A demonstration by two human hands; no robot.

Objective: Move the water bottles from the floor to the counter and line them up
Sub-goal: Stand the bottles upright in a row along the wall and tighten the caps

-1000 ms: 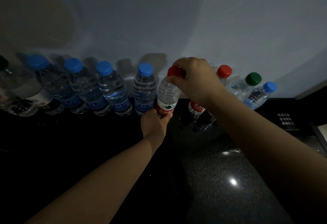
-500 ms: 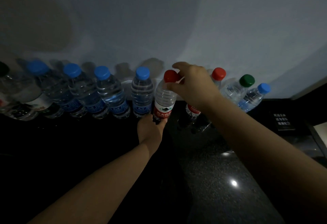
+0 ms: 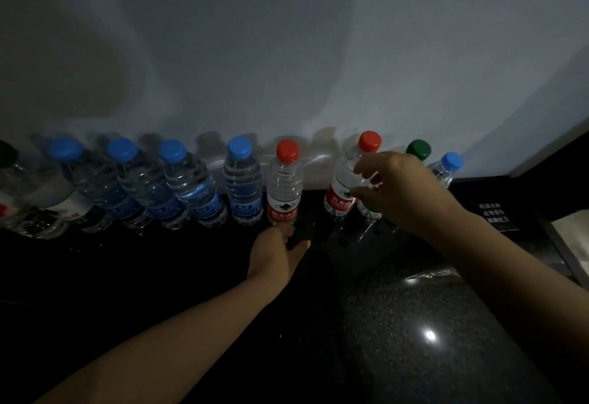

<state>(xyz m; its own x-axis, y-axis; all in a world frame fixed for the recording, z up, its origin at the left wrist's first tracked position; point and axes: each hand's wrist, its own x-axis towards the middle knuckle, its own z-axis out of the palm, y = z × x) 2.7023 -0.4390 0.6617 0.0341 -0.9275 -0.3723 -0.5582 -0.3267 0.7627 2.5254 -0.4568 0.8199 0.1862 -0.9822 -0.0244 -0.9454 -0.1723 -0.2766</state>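
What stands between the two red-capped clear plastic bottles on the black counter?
Nothing: in the head view the left red-capped clear plastic bottle and the right red-capped bottle are parted by a bare stretch of black counter.

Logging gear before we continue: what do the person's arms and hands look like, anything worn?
The left hand and right hand wear no gloves, and both arms are bare with no sleeves in view. No watch, bracelet or ring shows, though the light is dim.
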